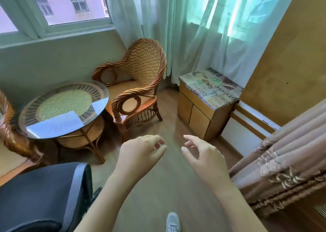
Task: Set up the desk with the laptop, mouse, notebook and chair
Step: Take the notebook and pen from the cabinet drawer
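Note:
A dark office chair (40, 196) with a black seat fills the lower left corner, its back edge close to my left forearm. My left hand (141, 150) hovers over the wooden floor with fingers loosely curled and holding nothing. To its right, my right hand (202, 154) is held out at the same height, fingers spread, also empty. Neither hand touches the chair. No laptop, mouse, notebook or desk is in view.
A round glass-topped rattan table (35, 131) stands at the left, with a wicker armchair (141, 83) behind it. A low wooden cabinet (201, 115) sits under the curtains. A bed with a brown skirt (285, 157) lines the right. My shoe (173, 222) shows at the bottom.

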`<control>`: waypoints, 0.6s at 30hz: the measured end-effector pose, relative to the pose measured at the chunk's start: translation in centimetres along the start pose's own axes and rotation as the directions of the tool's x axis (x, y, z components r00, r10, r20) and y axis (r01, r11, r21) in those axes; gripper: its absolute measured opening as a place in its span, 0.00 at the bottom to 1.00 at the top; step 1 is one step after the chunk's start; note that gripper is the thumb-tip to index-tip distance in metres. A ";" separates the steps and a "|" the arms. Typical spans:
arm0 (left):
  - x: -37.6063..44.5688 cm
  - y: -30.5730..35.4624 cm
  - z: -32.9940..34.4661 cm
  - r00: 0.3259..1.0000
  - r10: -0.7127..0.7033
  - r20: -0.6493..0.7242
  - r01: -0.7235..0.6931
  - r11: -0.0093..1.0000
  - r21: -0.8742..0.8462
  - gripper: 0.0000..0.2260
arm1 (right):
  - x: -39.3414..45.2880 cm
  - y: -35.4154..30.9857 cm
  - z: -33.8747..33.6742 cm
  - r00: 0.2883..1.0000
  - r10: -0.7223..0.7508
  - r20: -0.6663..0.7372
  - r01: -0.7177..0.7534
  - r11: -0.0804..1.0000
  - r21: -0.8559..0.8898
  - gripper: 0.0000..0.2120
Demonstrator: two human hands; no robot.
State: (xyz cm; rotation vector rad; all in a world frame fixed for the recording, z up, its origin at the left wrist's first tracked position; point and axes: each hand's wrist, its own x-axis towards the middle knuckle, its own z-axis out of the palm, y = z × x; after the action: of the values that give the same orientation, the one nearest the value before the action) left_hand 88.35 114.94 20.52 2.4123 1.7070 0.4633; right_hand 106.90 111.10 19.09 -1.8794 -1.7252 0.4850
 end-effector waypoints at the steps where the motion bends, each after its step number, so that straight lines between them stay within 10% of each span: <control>1: 2.2 -0.4 0.2 1.000 0.003 0.006 -0.003 1.000 0.017 0.12 | 2.3 0.1 0.1 1.000 -0.001 0.011 0.001 1.000 -0.001 0.16; 11: 21.7 -6.8 3.5 1.000 0.012 -0.010 -0.011 1.000 0.013 0.09 | 22.6 0.5 3.0 0.999 0.010 0.053 -0.010 1.000 -0.013 0.15; 18: 38.4 -10.6 8.1 0.950 0.308 0.044 -0.311 0.948 0.074 0.12 | 35.2 2.2 5.2 0.985 0.169 -0.026 -0.170 0.984 -0.048 0.14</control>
State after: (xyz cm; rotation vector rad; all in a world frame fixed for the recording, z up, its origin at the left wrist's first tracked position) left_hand 93.28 155.01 15.97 2.7436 1.3606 0.3969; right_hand 109.62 146.54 16.93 -2.0702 -1.5839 0.4877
